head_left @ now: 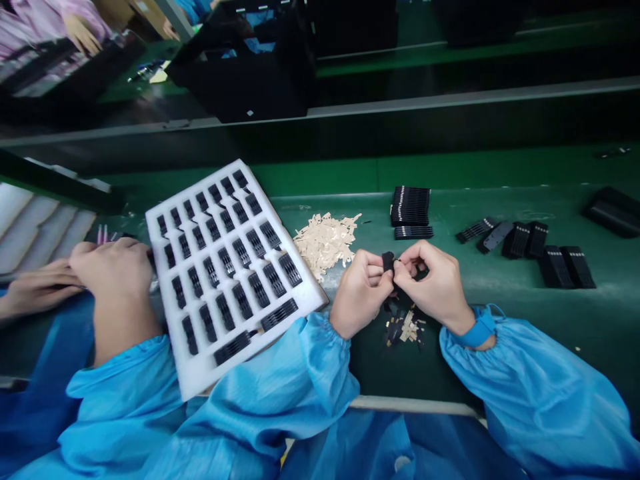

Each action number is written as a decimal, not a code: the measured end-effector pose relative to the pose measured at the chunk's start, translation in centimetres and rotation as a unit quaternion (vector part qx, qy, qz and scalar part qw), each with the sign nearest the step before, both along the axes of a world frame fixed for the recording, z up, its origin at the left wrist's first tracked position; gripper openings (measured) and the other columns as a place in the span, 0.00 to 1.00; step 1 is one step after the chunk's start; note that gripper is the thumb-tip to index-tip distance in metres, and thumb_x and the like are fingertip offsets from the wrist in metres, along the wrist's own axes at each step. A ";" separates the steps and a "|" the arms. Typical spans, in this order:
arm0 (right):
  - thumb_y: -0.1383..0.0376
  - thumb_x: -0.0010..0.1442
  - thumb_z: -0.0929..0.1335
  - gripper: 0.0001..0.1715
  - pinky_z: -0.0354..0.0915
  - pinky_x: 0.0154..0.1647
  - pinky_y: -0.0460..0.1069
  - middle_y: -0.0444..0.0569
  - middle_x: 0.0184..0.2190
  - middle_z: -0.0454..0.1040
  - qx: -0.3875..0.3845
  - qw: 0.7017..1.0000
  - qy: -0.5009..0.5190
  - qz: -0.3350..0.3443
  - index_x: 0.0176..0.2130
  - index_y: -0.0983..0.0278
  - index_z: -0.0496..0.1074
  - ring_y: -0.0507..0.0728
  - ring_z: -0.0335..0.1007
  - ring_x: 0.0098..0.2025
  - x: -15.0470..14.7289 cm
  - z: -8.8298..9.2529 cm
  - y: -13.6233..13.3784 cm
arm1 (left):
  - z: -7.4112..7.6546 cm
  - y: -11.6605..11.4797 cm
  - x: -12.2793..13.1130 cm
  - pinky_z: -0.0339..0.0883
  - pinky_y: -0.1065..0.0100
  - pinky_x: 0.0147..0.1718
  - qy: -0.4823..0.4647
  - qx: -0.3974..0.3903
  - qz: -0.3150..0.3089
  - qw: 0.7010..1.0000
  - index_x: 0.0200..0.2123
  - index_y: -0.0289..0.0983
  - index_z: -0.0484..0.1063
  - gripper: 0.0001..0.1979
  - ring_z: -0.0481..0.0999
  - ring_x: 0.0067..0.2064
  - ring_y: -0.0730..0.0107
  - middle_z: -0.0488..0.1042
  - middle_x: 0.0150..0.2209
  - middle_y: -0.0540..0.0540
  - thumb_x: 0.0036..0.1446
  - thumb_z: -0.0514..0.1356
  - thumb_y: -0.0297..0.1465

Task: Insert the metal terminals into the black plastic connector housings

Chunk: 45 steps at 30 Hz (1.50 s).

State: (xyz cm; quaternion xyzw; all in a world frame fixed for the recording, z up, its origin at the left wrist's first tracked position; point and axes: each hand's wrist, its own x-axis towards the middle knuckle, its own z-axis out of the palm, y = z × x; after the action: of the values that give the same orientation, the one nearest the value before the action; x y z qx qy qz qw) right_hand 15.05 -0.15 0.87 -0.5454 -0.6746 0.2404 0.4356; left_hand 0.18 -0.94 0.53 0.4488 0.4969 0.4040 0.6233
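My left hand (364,292) and my right hand (436,283) meet over the green bench, fingertips closed in a pinch. Between them is a small black part (389,261), mostly covered by the fingers, so its exact kind cannot be made out. Just below the hands lies a little heap of black and cream-coloured scraps (407,329). Left of my left hand is a larger pile of thin, flat cream-coloured pieces (327,241). Beyond my fingers stand stacked black slotted parts (411,205) in a neat block.
A white foam tray (193,377) with rows of black parts lies tilted at left. Beside it are a co-worker's hands (114,268). More black slotted blocks (523,240) and a dark object (613,212) sit at right. A large black bin (245,87) stands behind the ledge.
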 end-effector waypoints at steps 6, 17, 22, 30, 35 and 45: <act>0.71 0.54 0.69 0.08 0.62 0.26 0.47 0.41 0.22 0.69 -0.029 0.999 0.020 0.005 0.28 0.60 0.67 0.51 0.63 0.24 0.1 0.4 0.3 | -0.3 0.3 -0.5 0.74 0.73 0.33 0.029 0.043 -0.001 0.999 0.40 0.38 0.66 0.11 0.80 0.33 0.74 0.78 0.35 0.49 0.58 0.65 0.32; 0.70 0.55 0.69 0.07 0.59 0.25 0.47 0.40 0.22 0.67 -0.102 0.992 0.067 0.012 0.28 0.61 0.67 0.51 0.62 0.24 0.5 0.3 0.6 | -0.1 -0.3 -0.9 0.77 0.71 0.41 0.167 0.166 -0.033 0.971 0.44 0.39 0.69 0.06 0.83 0.41 0.71 0.81 0.41 0.46 0.64 0.60 0.32; 0.68 0.57 0.70 0.10 0.63 0.31 0.49 0.42 0.29 0.69 -0.057 0.998 0.035 -0.001 0.41 0.61 0.70 0.52 0.64 0.29 1.2 0.3 0.8 | -0.1 0.0 -1.0 0.77 0.70 0.38 0.079 0.095 -0.049 0.991 0.44 0.37 0.68 0.07 0.83 0.40 0.69 0.82 0.42 0.44 0.64 0.60 0.32; 0.63 0.64 0.69 0.10 0.61 0.26 0.47 0.43 0.25 0.69 -0.118 0.979 0.164 0.028 0.31 0.62 0.70 0.51 0.64 0.26 1.5 0.3 0.9 | 0.7 0.4 -0.8 0.76 0.72 0.31 -0.085 -0.033 -0.025 0.996 0.43 0.34 0.66 0.14 0.83 0.33 0.71 0.83 0.39 0.40 0.61 0.65 0.36; 0.62 0.62 0.72 0.08 0.65 0.29 0.46 0.43 0.26 0.73 -0.173 0.956 0.222 0.082 0.35 0.63 0.71 0.51 0.71 0.28 1.1 0.5 0.9 | 0.7 0.3 -0.8 0.76 0.71 0.31 -0.101 -0.026 -0.023 0.994 0.42 0.34 0.67 0.18 0.82 0.31 0.70 0.83 0.36 0.42 0.58 0.67 0.39; 0.58 0.61 0.74 0.12 0.61 0.24 0.44 0.40 0.23 0.71 -0.243 0.901 0.319 0.167 0.36 0.63 0.71 0.48 0.65 0.22 1.9 0.8 1.2 | 0.7 0.5 -1.3 0.74 0.72 0.28 -0.162 -0.043 -0.066 0.984 0.43 0.34 0.68 0.17 0.81 0.29 0.71 0.81 0.32 0.45 0.58 0.67 0.38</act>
State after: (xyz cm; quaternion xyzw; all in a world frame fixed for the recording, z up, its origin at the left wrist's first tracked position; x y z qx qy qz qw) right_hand 16.98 1.03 1.64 -0.4078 -0.5017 0.6268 0.4348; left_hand -1.16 -0.46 1.28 0.3821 0.3756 0.4073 0.7396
